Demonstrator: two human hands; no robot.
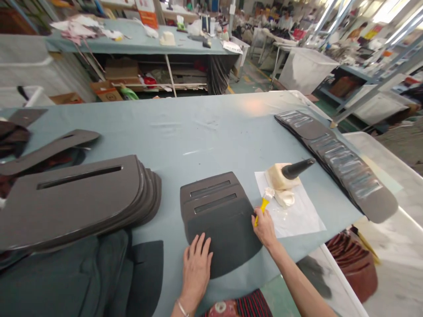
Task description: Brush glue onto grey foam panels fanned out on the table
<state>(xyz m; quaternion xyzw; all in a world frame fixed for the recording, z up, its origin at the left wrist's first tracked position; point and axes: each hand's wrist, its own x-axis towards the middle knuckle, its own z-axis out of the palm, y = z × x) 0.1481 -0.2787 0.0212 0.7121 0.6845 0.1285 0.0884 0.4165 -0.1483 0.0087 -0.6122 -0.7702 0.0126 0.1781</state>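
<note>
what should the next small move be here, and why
Probably bring the yellow brush over the dark panel and dab it on: the right hand grips the brush, its bristles look coated white, and the left hand rests at the panel's edge.

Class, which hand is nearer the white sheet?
Right. The right hand is at the left edge of the white sheet; the left hand is farther left, touching a dark panel.

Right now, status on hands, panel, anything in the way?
Right hand gripping yellow brush. Left hand resting on dark panel. Both slots uncovered; pale block on white sheet, beyond right hand.
</note>
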